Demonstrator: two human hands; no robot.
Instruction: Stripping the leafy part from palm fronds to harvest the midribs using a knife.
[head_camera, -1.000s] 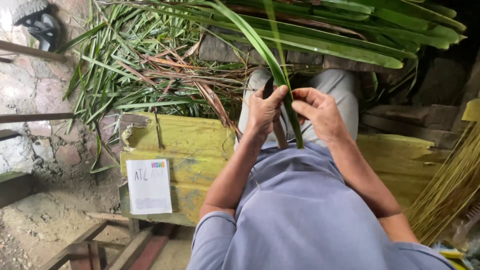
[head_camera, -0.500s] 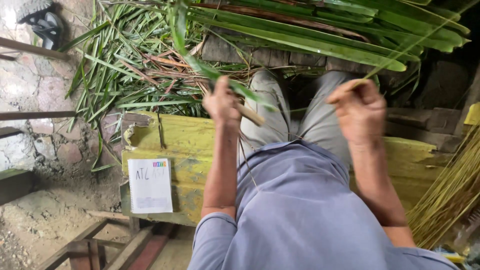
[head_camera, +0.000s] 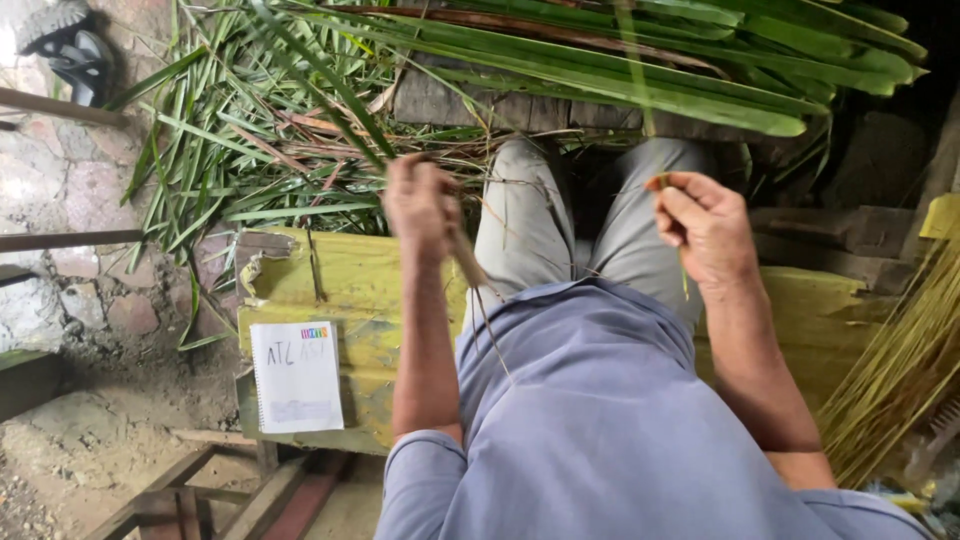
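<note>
I sit on a yellow wooden bench (head_camera: 340, 275) with my knees apart. My left hand (head_camera: 420, 205) is closed over a long green leaf strip (head_camera: 320, 85) that trails up and to the left. A wooden handle (head_camera: 466, 262) sticks out below that fist; whatever blade it has is hidden. My right hand (head_camera: 705, 225) pinches a thin green leaf midrib (head_camera: 628, 60) that runs straight up from its fingers, with a short end hanging below the hand. The two hands are well apart, one over each knee.
A white notepad (head_camera: 296, 375) lies on the bench's left end. Cut green leaves (head_camera: 230, 150) are heaped in front and to the left. Long fronds (head_camera: 700, 85) lie across the top. A bundle of thin yellowish sticks (head_camera: 900, 360) leans at the right. Dark shoes (head_camera: 65, 40) sit top left.
A second ago both hands held one leaf together at the middle. They have pulled apart: the left hand swung left with the leaf strip, the right stayed right with the thin midrib.
</note>
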